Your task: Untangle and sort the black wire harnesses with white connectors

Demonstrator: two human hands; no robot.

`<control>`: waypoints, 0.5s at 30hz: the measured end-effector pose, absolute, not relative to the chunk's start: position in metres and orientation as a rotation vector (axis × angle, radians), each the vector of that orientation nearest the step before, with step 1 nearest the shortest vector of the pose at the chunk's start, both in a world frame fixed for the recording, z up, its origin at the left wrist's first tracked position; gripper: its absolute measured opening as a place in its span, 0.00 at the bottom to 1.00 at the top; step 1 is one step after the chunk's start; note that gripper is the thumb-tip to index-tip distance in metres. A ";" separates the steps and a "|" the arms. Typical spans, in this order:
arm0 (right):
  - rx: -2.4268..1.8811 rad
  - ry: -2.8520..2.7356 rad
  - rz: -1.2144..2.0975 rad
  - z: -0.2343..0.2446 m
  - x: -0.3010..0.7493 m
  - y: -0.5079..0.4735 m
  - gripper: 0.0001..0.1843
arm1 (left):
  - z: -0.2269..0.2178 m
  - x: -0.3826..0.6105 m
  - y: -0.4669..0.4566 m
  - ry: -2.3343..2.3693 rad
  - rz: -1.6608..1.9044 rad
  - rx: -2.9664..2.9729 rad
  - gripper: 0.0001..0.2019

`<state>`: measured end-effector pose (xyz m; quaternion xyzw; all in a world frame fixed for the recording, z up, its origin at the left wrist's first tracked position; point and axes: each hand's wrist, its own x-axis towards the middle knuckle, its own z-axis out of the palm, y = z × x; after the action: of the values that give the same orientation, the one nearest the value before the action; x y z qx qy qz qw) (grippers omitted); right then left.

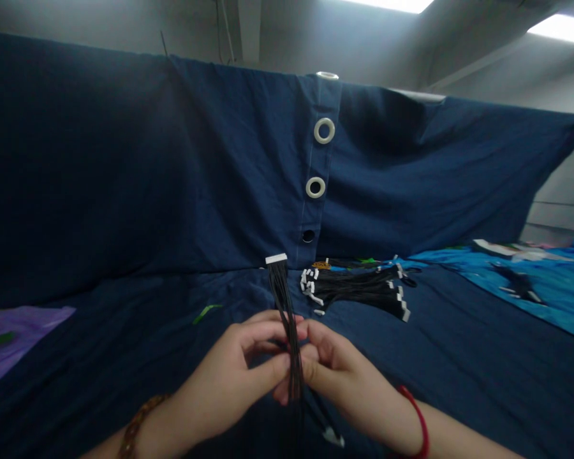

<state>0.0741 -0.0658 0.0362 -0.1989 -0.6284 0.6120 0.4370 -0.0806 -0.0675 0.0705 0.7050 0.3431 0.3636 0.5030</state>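
Dark blue cloth [138, 331] spreads under the work, and at twelve o'clock from the hands a curtain [220, 159] of similar blue rises behind it, with a column of pale-rimmed eyelets [316, 131]. Bright ceiling lights [564, 29] shine above at one o'clock.

Black wire bundle [293, 344] stands nearly upright between the two hands, above the cloth. Its white connector [276, 259] tops it just short of twelve o'clock; the wires hang towards six, and another pale connector [333, 437] shows, blurred, at five.

Fingers of the left hand [234, 360] pinch the wires from nine o'clock, thumb in front. Those of the right hand [349, 373] close on the same stretch from three, its thumb almost meeting the other.

Between one and two o'clock lies a pile of black cables [358, 290] with white ends. Green strip [203, 313] at ten, purple sheet [33, 331] at nine. Between two and three, a bright blue sheet [564, 306] carries dark wires [519, 284].
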 end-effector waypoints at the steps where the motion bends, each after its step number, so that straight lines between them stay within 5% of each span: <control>1: -0.500 -1.574 1.516 0.036 0.073 -0.063 0.18 | 0.071 -0.081 -0.068 0.822 0.879 1.688 0.11; 9: -0.648 -1.761 1.306 0.036 0.068 -0.060 0.05 | 0.069 -0.083 -0.065 0.862 0.940 1.786 0.09; 15: -0.699 -1.975 1.121 0.060 0.100 -0.052 0.16 | 0.077 -0.089 -0.067 0.854 1.012 2.005 0.09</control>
<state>0.0997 -0.0524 0.0595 -0.2729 -0.7712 0.4375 0.3734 -0.0889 -0.0666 0.0767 0.7781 0.3314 0.3928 0.3611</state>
